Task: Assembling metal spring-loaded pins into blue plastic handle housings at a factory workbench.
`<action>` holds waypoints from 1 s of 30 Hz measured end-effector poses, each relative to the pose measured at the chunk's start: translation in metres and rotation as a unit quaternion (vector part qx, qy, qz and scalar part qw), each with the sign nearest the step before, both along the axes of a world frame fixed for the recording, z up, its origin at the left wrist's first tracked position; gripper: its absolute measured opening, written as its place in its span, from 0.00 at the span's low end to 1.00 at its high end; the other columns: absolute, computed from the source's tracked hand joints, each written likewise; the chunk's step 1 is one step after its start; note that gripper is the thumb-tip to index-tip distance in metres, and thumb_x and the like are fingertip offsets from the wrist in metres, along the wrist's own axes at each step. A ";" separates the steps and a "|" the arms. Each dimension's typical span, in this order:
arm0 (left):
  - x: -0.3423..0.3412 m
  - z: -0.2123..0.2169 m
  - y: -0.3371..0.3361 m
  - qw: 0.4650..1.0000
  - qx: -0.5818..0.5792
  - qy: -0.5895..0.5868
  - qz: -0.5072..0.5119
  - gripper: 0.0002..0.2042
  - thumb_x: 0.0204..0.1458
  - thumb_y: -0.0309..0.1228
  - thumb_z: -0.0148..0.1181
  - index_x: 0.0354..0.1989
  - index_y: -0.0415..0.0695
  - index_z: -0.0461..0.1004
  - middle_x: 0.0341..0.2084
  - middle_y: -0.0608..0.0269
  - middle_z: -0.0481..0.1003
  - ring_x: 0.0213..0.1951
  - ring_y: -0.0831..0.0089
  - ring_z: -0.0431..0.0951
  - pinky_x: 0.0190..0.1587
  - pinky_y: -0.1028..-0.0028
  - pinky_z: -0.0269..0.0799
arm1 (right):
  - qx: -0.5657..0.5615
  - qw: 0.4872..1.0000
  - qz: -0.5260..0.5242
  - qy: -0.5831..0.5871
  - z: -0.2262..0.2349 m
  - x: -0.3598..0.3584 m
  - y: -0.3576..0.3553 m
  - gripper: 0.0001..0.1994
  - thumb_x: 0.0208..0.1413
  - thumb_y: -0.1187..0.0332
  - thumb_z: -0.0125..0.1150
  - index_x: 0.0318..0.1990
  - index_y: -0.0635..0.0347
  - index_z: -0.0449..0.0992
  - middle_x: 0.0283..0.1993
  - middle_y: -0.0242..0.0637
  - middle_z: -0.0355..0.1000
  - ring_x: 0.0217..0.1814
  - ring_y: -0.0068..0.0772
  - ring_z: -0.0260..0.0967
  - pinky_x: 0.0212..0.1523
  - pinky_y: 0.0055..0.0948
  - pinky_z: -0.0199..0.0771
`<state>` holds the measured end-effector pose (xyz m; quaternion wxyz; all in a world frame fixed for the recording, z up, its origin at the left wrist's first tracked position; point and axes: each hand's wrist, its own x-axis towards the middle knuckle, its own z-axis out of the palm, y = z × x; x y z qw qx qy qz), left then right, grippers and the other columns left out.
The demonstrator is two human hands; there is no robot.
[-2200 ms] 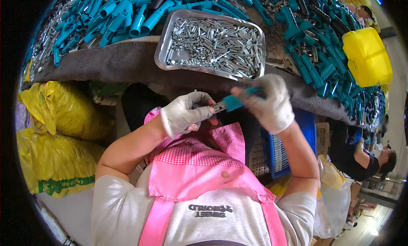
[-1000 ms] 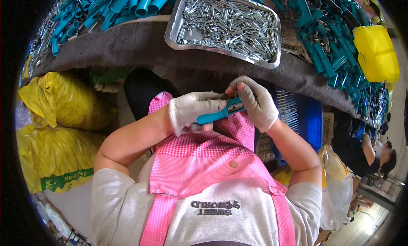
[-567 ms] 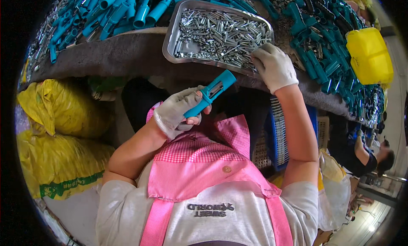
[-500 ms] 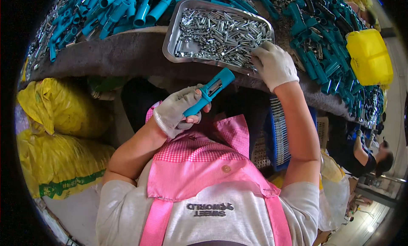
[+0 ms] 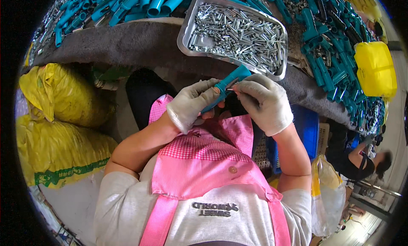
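Fingertips (image 5: 238, 88) of my gloved right hand (image 5: 267, 103) pinch a thin shiny metal piece (image 5: 230, 89) at the slot of a teal tube (image 5: 239, 75); how far in it sits, I can't tell. My left hand (image 5: 192, 102) wraps the tube's lower part, fingers curled under and thumb pressed along it, so the thing lies between my two hands, tilted with its far end toward one o'clock. From there, a metal tray (image 5: 184, 40) sits at twelve, heaped with loose silvery pins (image 5: 242, 33). A pile of teal parts (image 5: 127, 7) spreads at ten to eleven, another teal heap (image 5: 329, 61) between two and three, with a yellow container (image 5: 376, 72) beyond it. Below the table's grey cover (image 5: 127, 40), a blue basket (image 5: 305, 127) stands at four o'clock, and yellow sacks (image 5: 66, 142) slump between eight and nine.
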<state>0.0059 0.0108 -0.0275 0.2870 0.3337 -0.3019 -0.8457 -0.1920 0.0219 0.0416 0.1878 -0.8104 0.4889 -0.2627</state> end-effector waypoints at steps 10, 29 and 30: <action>-0.005 -0.002 0.011 0.995 -0.074 -0.046 0.045 0.16 0.58 0.34 0.51 0.52 0.42 0.67 0.27 0.69 0.72 0.19 0.86 0.64 0.21 0.86 0.60 | -0.039 0.999 -0.024 0.018 -0.019 0.017 0.015 0.10 0.41 0.77 0.62 0.34 0.61 0.75 0.27 0.37 0.69 0.26 0.33 0.70 0.28 0.28 0.72; 0.013 -0.003 0.021 0.996 -0.068 0.014 0.061 0.17 0.58 0.33 0.50 0.54 0.41 0.65 0.30 0.67 0.71 0.21 0.82 0.64 0.22 0.83 0.60 | 0.399 0.576 -0.045 -0.712 -0.079 0.050 0.029 0.16 0.50 0.68 0.63 0.46 0.53 0.67 0.37 0.29 0.70 0.31 0.22 0.66 0.29 0.21 0.64; 0.015 -0.005 0.021 0.994 -0.083 0.004 0.071 0.17 0.58 0.33 0.50 0.54 0.41 0.65 0.29 0.67 0.71 0.21 0.83 0.63 0.22 0.83 0.59 | 0.400 0.585 -0.060 -0.703 -0.075 0.054 0.028 0.16 0.51 0.68 0.62 0.46 0.53 0.67 0.37 0.29 0.70 0.31 0.22 0.66 0.28 0.20 0.64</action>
